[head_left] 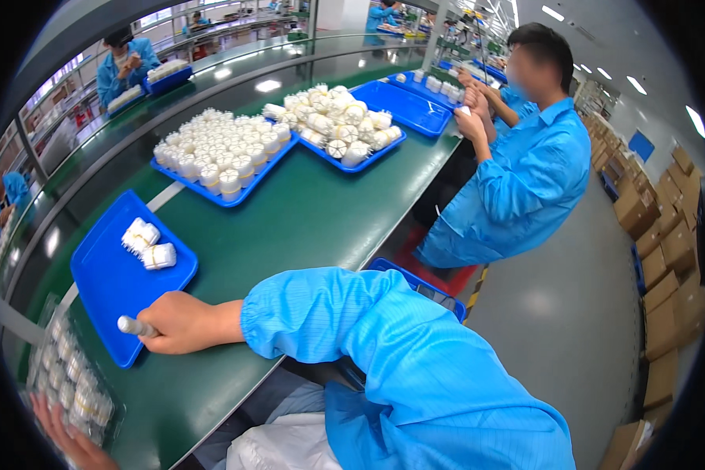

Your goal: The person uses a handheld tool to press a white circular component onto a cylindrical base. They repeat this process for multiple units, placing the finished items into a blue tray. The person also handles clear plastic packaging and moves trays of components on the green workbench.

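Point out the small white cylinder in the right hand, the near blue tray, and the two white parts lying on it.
white cylinder (131,324), head view, its exposed end.
near blue tray (106,286), head view, bare floor.
two white parts (149,244), head view, between the pair.

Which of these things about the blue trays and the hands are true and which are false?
1. The right hand grips a small white cylinder. True.
2. The nearest blue tray holds two white bundles. True.
3. The left hand holds a red cup. False: it rests on a clear pack of white parts.
4. The conveyor belt is yellow. False: it is dark green.
5. A co-worker in a blue coat stands at the belt further along. True.
6. The blue tray of upright white parts is empty. False: it is packed full.
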Available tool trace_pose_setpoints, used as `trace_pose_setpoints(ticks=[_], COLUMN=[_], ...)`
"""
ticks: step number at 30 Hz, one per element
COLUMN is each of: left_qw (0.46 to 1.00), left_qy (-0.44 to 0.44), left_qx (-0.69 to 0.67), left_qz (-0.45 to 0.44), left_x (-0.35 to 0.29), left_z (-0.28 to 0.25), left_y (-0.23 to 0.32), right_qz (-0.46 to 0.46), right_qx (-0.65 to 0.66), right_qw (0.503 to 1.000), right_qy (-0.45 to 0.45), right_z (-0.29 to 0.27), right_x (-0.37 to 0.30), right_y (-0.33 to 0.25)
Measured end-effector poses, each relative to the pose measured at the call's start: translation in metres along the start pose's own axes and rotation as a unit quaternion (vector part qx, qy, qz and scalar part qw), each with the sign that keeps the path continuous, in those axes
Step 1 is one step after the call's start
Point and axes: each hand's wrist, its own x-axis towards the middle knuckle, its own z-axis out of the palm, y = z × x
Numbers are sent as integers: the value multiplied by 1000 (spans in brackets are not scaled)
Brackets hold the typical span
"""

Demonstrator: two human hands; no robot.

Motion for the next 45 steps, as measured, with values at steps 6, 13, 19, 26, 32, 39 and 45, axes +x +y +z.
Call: trace_pose_setpoints(ticks=[6,13,19,26,32,39,45], left_qw=[966,938,898,795,774,807,749], left_qy=[-123,-239,-123,-152,-131,-122,-119], left_qx=[-225,-252,-385,-509,-532,-509,-581], left_qz=[42,-3,-176,-293,-318,-273,-296], left_x=[3,-4,-23,-14,-13,-7,-12], left_z=[67,108,121,141,146,139,140], left_y=[76,122,102,104,106,106,109], right_qz=[11,-17,2,5,-2,-19,-41], right_qx=[40,-16,0,36,62,184,63], right_qw=[999,999,1000,998,994,982,997], right_qy=[20,27,-2,-60,-88,-35,0], right_z=[-2,1,-2,-10,-8,-12,-43], right_x=[13,16,17,11,14,4,-31], right_y=[1,24,11,1,2,-11,-34])
